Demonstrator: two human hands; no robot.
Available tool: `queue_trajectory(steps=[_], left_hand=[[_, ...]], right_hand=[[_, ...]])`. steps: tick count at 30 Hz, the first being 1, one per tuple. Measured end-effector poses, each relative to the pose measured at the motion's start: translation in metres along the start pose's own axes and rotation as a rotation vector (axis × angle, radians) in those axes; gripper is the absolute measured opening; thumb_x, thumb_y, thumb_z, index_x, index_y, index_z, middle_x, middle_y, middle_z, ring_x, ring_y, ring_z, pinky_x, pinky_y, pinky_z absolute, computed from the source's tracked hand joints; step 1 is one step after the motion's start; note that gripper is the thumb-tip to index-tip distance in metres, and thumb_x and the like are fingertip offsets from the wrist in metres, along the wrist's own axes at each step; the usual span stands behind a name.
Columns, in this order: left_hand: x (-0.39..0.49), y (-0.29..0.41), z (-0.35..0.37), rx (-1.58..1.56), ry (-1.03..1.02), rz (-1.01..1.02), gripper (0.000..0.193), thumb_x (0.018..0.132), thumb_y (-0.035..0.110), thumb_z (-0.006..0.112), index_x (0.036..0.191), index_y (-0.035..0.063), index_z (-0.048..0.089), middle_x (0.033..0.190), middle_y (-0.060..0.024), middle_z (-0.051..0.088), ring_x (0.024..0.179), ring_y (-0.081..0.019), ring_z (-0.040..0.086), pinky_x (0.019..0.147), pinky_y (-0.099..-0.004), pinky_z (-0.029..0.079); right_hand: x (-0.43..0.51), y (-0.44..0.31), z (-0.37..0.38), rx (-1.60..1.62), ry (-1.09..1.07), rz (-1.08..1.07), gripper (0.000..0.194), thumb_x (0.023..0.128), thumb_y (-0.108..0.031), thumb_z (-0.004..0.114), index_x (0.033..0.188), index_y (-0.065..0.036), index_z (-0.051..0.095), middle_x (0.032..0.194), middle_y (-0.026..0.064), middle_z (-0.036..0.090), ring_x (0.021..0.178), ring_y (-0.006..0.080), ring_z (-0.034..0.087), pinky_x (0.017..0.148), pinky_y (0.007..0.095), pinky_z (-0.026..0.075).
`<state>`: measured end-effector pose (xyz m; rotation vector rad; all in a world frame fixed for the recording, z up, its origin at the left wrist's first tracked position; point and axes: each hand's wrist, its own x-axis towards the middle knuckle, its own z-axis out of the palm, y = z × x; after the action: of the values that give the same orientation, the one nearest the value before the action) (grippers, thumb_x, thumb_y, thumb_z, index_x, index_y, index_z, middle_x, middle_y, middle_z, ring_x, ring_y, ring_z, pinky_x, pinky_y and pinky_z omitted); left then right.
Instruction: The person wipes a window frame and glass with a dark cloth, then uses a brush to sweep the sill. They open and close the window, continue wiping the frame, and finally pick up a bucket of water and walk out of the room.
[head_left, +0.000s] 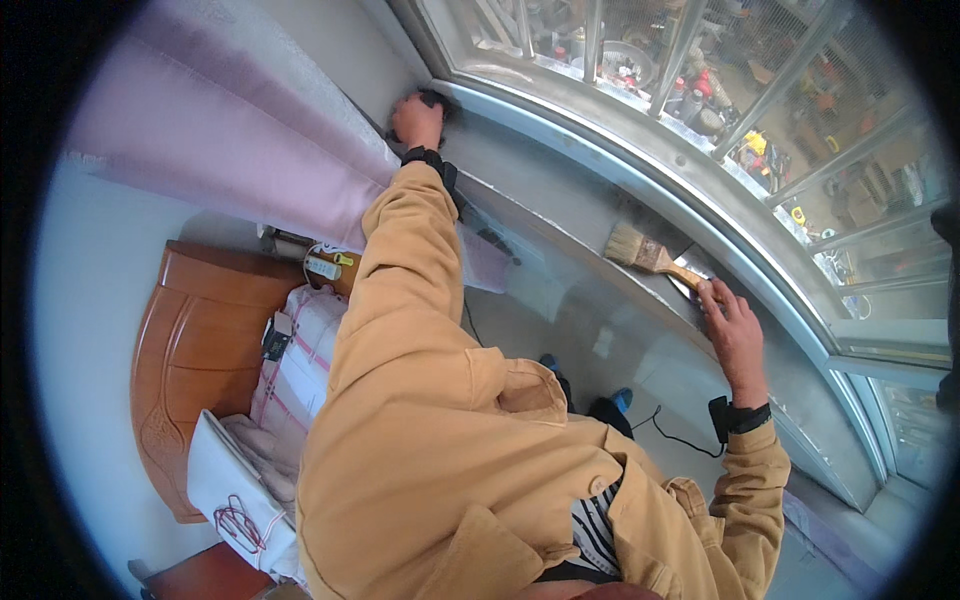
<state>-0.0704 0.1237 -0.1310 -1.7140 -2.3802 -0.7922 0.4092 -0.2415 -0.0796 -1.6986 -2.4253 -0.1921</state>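
At the far left corner of the grey window sill (555, 176), my left hand (418, 121) is closed over a dark object (433, 98), mostly covered by my fingers; its kind is unclear. Farther right along the sill, my right hand (731, 330) has its fingers and thumb at the handle end of a flat paintbrush (636, 249) with pale bristles and a wooden handle. Under the handle lies a flat metal blade (688, 271), perhaps a scraper, partly hidden by brush and fingers. Dark smudges mark the sill around both hands.
A framed window (660, 142) with metal bars borders the sill; cluttered tools and bottles show beyond it. A pink curtain (225, 127) hangs beside my left arm. Behind it stand a wooden headboard (210, 360) and a bed (300, 375). A black cable (675, 439) crosses the floor.
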Motion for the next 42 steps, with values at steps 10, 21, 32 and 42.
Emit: queue_trajectory(steps=[10,21,32,42], left_hand=[[-0.1,0.055,-0.048,-0.679,-0.545,0.755,0.03,0.069,0.011,0.072,0.099,0.0063,0.067,0.103,-0.0109,0.065,0.1,-0.0294,0.061,0.088,-0.0351,0.049],[-0.082,0.031,-0.011,-0.312,-0.198,0.347,0.041,0.077,0.034,0.072,0.11,0.0101,0.066,0.106,-0.0182,0.062,0.101,-0.036,0.058,0.086,-0.0432,0.047],[-0.391,0.259,-0.08,-0.56,-0.43,0.757,0.028,0.073,0.019,0.073,0.1,0.0175,0.067,0.111,-0.0093,0.059,0.098,-0.0341,0.056,0.086,-0.0419,0.048],[-0.619,0.463,-0.108,-0.636,-0.59,1.126,0.034,0.073,0.014,0.074,0.105,0.0156,0.061,0.115,-0.0112,0.055,0.1,-0.0347,0.054,0.084,-0.0422,0.048]], right_hand=[[0.005,-0.01,-0.003,0.168,0.029,0.1,0.06,0.073,0.002,0.063,0.128,-0.019,0.055,0.115,0.0081,0.058,0.097,0.0278,0.06,0.078,0.0358,0.053],[-0.108,-0.02,-0.049,0.253,0.102,0.344,0.059,0.073,0.004,0.063,0.127,-0.02,0.059,0.107,0.0109,0.062,0.085,0.0275,0.063,0.069,0.0341,0.053],[-0.29,-0.018,-0.088,0.251,0.589,0.727,0.059,0.068,0.011,0.065,0.124,-0.007,0.061,0.112,0.0127,0.059,0.097,0.0256,0.06,0.082,0.0325,0.051],[-0.459,-0.013,-0.127,0.031,0.781,1.104,0.059,0.07,0.009,0.065,0.126,-0.006,0.059,0.114,0.0121,0.058,0.099,0.0247,0.06,0.083,0.0313,0.051]])
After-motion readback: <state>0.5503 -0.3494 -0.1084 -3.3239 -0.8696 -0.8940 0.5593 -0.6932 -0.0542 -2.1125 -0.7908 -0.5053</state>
